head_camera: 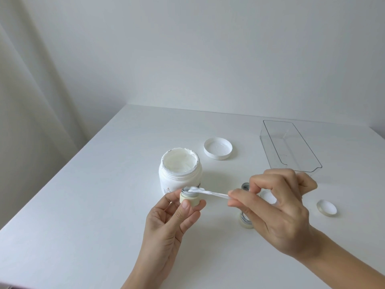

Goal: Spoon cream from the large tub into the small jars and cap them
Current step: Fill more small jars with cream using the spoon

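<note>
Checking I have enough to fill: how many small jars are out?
3: one jar held in the left hand, two on the table behind the right hand, at and. More may be hidden.

The open white tub (180, 171) stands mid-table, its lid (218, 148) upturned behind-right, while a cream-loaded spatula (210, 192) touches the small held jar (190, 197).

A single head-worn, wide-angle view looks forward and down across a white table (83, 205) toward a plain wall (208, 49). The left hand (166, 222) and right hand (275, 207) sit close under the lens in the lower half of the frame; the tub (180, 174) and clear tray (291, 144) lie farther off, near the table's far edge
</note>
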A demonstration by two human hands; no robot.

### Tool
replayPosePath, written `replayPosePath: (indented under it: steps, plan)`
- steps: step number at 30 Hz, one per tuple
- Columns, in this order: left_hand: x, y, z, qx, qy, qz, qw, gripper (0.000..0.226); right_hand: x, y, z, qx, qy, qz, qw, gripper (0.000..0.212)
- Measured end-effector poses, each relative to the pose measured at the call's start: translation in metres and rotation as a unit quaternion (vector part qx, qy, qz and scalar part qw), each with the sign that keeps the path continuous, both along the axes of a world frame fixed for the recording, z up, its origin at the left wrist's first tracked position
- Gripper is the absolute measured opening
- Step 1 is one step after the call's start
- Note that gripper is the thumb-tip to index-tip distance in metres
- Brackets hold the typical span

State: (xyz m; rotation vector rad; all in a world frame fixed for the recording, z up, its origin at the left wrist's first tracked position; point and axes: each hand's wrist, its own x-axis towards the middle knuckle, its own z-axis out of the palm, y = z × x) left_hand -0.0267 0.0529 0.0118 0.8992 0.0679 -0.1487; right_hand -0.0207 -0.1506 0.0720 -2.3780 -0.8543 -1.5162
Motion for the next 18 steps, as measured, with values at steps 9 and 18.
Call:
replayPosePath:
  steps: [9,18]
  plan:
    - [0.0,-0.001,-0.001,0.016,-0.022,0.006,1.0,0.022,0.022,0.004,0.026,0.206,0.127,-0.047,0.969,0.024]
    - [-0.002,-0.002,0.001,0.061,-0.031,-0.009,0.998,0.037,0.075,0.061,0.047,-0.065,0.25,-0.097,0.961,0.021]
